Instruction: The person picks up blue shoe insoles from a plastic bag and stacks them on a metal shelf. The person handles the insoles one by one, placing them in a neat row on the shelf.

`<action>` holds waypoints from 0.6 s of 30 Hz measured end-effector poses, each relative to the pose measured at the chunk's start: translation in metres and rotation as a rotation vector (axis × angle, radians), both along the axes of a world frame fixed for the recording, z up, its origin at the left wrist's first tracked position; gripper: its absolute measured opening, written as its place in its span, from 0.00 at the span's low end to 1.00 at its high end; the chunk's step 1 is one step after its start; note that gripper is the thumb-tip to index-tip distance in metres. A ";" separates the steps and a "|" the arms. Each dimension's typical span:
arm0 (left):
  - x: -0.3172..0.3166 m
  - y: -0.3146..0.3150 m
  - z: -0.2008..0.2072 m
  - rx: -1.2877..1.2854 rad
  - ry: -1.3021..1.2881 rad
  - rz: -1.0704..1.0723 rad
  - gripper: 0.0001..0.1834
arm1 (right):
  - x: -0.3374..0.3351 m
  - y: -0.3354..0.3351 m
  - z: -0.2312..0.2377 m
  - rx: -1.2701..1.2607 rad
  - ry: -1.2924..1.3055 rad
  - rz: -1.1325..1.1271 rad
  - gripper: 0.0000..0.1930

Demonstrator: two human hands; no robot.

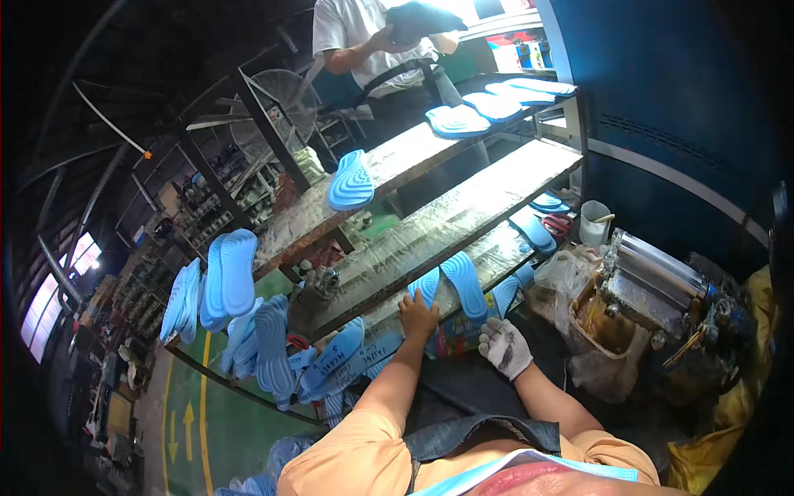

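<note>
My bare left hand reaches to the lower shelf, its fingers closed over the near end of a light-blue shoe sole. A second blue sole with a ridged pattern lies just right of it. My right hand wears a whitish, grey-stained glove and hovers before the shelf's edge. Its fingers are curled, and whatever may be inside them is hidden. Left of my left arm, a blue sole lies among several others, some with handwriting on them.
A metal rack with plank shelves bears more blue soles. At the right stand a roller machine, a plastic-lined tub and a white cup. Red-handled scissors lie on the lower shelf. Beyond the rack, a person holds a dark object.
</note>
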State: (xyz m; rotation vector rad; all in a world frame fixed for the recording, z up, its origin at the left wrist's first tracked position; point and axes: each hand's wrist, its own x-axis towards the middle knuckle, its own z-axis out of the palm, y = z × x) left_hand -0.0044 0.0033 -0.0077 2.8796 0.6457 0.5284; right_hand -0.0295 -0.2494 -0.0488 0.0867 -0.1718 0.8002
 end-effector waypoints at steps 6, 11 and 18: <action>-0.002 0.005 -0.006 0.008 -0.028 0.000 0.37 | -0.006 0.002 0.000 -0.087 0.026 -0.021 0.18; -0.001 -0.003 0.003 -0.017 -0.030 -0.008 0.38 | -0.003 0.004 -0.006 0.029 -0.075 0.015 0.18; 0.000 0.010 -0.011 -0.037 -0.050 -0.009 0.36 | -0.043 0.002 0.095 -0.245 0.012 -0.068 0.09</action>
